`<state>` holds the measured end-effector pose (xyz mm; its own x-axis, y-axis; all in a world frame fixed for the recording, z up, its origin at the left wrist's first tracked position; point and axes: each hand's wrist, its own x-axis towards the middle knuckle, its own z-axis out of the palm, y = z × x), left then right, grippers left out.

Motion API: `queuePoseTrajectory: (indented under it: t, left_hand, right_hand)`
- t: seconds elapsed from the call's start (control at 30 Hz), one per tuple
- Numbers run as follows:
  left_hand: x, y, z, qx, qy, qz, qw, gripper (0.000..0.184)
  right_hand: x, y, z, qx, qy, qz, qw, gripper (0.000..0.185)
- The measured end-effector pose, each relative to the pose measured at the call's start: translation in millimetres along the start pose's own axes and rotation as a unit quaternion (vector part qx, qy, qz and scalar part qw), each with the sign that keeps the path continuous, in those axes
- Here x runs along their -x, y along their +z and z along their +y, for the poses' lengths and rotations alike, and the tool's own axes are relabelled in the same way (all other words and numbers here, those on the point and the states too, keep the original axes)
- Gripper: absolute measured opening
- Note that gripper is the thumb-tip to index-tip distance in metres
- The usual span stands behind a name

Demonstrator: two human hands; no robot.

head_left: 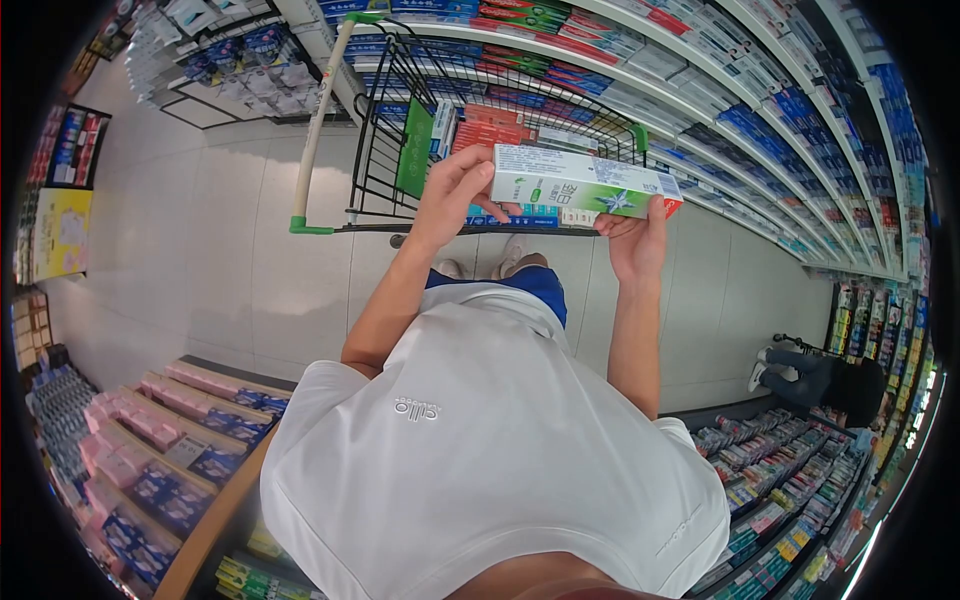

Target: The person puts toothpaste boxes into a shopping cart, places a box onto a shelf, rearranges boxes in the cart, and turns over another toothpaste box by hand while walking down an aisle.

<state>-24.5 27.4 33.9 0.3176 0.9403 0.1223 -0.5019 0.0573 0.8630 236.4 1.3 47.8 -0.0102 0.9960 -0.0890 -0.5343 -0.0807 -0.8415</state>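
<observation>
Person in a white shirt [500, 430] stands beside a shopping cart [385, 130] in a store aisle, holding one long carton [585, 183], white and green with a red corner. Carton is up in both hands, in front of the body, over the cart's near side. Long axis runs from the person's left to right, roughly crosswise to the body, right end dipping a bit in view. Red corner sits at the right end.

Left hand [462, 192] has the left end, thumb on the near face, other fingers curled under. Right hand [636, 232] pinches the lower right corner, thumb up against the edge.

Carton's far side and underside hidden; some fingertips tucked behind it. Small print too fine to read. Carton and left hand block part of the red boxes [490, 128] and blue boxes [530, 217] in the cart. Shelves [700, 90] run along the far side, curved and cut off by the lens rim. Another person [820, 380] at far right, dark, upper body hard to make out.
</observation>
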Motion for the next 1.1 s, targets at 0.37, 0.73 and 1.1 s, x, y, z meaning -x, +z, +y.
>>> queuePoseTrajectory:
  t: [0.37,0.73,1.1]
  left_hand:
    - [8.2,-2.9,-3.0,-0.023,0.065,-0.005,0.998,0.031]
    - [16.1,-7.9,1.1,-0.031,0.107,0.008,0.994,0.036]
    - [24.9,-16.1,6.0,-0.082,0.118,0.059,0.988,0.049]
  right_hand:
    - [7.7,-6.2,8.9,0.025,-0.051,-0.043,0.997,0.056]
    - [9.2,8.3,16.0,0.013,-0.089,-0.086,0.992,0.057]
    - [4.1,19.1,23.5,0.059,-0.096,-0.103,0.988,0.064]
